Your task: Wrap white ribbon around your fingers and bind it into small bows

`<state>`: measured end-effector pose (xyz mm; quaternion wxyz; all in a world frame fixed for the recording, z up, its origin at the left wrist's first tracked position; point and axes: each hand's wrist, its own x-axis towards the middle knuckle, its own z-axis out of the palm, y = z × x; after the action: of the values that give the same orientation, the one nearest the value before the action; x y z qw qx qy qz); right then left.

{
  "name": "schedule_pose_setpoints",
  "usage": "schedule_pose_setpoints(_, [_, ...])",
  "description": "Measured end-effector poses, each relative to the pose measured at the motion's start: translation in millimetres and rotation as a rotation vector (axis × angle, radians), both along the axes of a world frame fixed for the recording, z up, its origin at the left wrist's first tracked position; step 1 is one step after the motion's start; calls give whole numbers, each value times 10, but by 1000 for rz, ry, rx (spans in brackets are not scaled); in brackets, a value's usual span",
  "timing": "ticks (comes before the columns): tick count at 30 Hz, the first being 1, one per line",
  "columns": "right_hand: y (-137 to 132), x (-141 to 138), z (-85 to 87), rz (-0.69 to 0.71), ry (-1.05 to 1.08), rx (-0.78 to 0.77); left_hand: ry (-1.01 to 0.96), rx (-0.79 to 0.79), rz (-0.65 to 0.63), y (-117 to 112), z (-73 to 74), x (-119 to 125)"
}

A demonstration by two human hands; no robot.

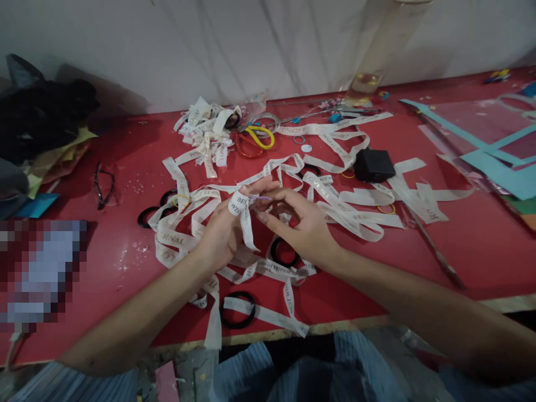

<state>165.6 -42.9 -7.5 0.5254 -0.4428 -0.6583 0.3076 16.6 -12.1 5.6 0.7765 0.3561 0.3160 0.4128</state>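
Note:
My left hand point(224, 229) pinches a folded loop of white printed ribbon point(242, 215) between thumb and fingers, its tail hanging down. My right hand point(299, 223) meets it from the right, fingertips stretching a thin purple rubber band point(260, 197) at the top of the ribbon loop. Both hands hover over a tangle of white printed ribbon strips point(343, 206) on the red table point(481, 245). Black rings point(237, 309) lie below and beside the hands.
Yellow and red scissors point(255, 139) lie behind the ribbon pile, with a small black box point(373, 164) to the right. Black eyeglasses point(103, 184) sit at the left near dark cloth point(37, 120). Teal paper strips point(494, 162) cover the right side. A clear tube point(385, 50) leans on the wall.

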Motion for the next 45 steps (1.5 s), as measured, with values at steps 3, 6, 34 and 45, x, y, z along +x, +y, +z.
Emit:
schedule_pose_setpoints(3, [-3,3,4,2,-23,13,2,-55,-18,10,-17,-22])
schedule_pose_setpoints(6, [-16,5,16,7,-29,30,12,-98,-54,11,-31,-31])
schedule_pose_setpoints(34, [-5,-47,-9,130,334,-310,119,68,-91,-46,-74,9])
schedule_pose_setpoints(45, [33,-16,22,266,506,-524,354,533,91,69,-121,-58])
